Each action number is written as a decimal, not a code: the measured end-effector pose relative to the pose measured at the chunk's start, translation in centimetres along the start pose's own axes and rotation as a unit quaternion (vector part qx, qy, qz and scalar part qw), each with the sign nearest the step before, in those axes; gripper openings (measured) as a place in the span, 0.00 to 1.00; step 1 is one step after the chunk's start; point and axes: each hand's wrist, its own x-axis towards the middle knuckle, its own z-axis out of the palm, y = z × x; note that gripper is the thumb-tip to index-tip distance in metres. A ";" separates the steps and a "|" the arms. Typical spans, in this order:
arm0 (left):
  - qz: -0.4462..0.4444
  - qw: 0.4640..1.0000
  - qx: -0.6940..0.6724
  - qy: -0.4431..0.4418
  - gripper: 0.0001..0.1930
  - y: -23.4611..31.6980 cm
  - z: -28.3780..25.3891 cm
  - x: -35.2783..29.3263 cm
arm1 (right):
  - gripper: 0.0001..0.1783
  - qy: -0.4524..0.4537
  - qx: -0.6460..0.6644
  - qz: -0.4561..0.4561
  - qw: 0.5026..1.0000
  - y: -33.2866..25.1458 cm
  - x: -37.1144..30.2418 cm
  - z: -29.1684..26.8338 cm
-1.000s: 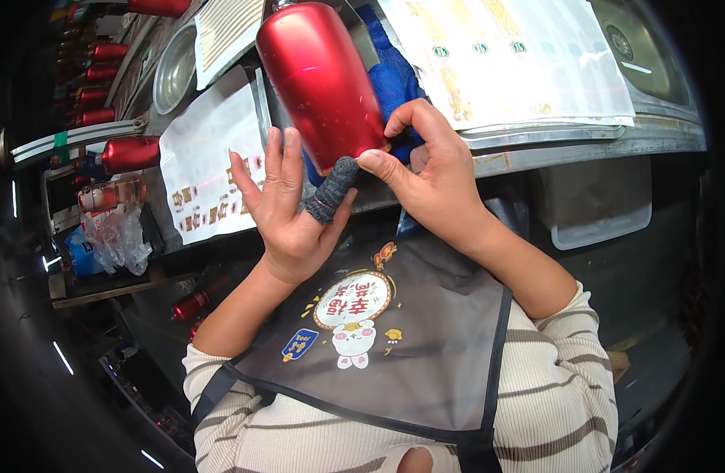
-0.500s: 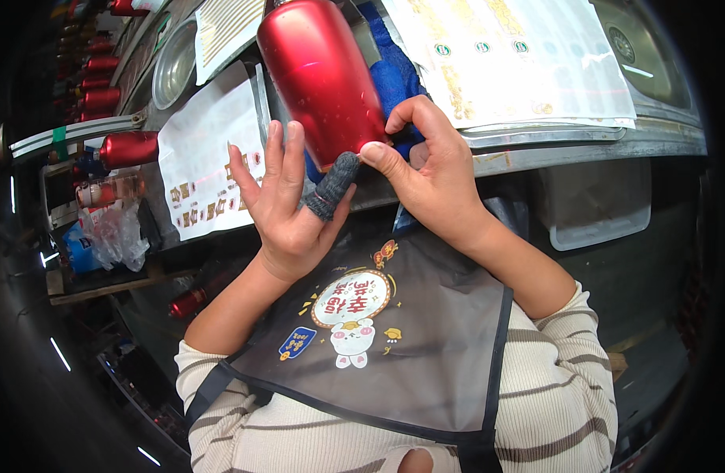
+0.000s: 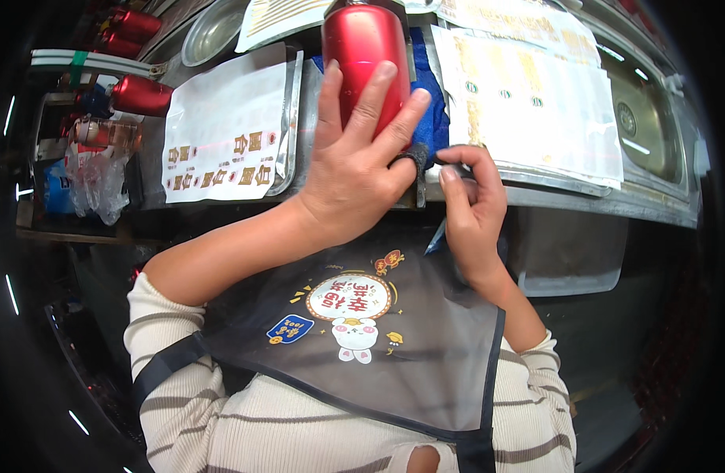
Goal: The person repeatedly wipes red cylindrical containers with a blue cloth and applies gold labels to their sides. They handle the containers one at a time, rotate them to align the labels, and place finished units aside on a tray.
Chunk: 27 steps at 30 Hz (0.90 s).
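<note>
A glossy red bottle (image 3: 364, 47) lies at the table's middle, over a blue cloth (image 3: 432, 102). My left hand (image 3: 355, 169) is across its near end, back upward, with fingers stretched out and spread over the red surface. A dark grey knitted finger cover (image 3: 414, 156) wraps that hand's thumb. To the right of the bottle and cloth, my right hand (image 3: 477, 213) is apart from the bottle, with its fingers curled and its thumb and forefinger tips close together. Whatever may be between those tips is too small to make out.
White decal sheets with gold print lie on a tray to the left (image 3: 221, 118) and in a stack to the right (image 3: 528, 102). Metal basins stand at far left (image 3: 213, 33) and far right (image 3: 654, 118). Another red bottle (image 3: 142, 96) lies left; a white bin (image 3: 571, 276) sits below the table.
My left hand has moved from beside the bottle's near end to lie across it. My right hand has drawn away from the bottle, rightward and nearer to me.
</note>
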 end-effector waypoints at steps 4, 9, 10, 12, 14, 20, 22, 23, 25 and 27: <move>-0.143 0.985 -0.083 0.055 0.32 -0.4 0.5 -3.7 | 0.16 -0.017 -0.183 -0.233 0.955 0.0 -0.9 0.2; -0.215 0.950 -0.209 0.089 0.43 -1.4 2.4 -5.5 | 0.15 -0.104 -0.181 -0.229 0.951 0.4 -1.1 0.4; -0.204 0.956 -0.192 0.084 0.44 -1.3 2.6 -5.4 | 0.15 -0.096 -0.191 -0.183 0.960 0.0 -1.2 0.2; -0.201 0.954 -0.193 0.113 0.42 -0.9 2.3 -4.6 | 0.14 -0.081 -0.207 -0.046 0.974 -0.3 -1.8 -0.2; -0.198 0.953 -0.188 0.134 0.40 -0.5 1.6 -3.7 | 0.15 -0.072 -0.227 -0.141 0.961 -0.5 -2.1 0.0; -0.188 0.949 -0.192 0.165 0.42 0.2 1.9 -3.1 | 0.19 -0.124 -0.341 -0.312 0.878 -1.8 -1.2 -0.8; -0.177 0.948 -0.197 0.177 0.44 0.4 2.4 -2.8 | 0.21 -0.143 -0.380 -0.370 0.836 -2.7 -0.4 -1.3; -0.188 0.946 -0.206 0.164 0.45 0.6 2.7 -3.0 | 0.22 -0.163 -0.403 -0.386 0.814 -3.3 0.1 -1.5; -0.173 0.960 -0.192 0.109 0.48 0.1 2.5 -3.1 | 0.22 -0.188 -0.445 -0.414 0.771 -4.6 1.0 -1.0; -0.189 0.963 -0.167 0.100 0.47 -0.1 2.7 -3.6 | 0.20 -0.229 -0.472 -0.429 0.735 -5.0 1.5 -0.2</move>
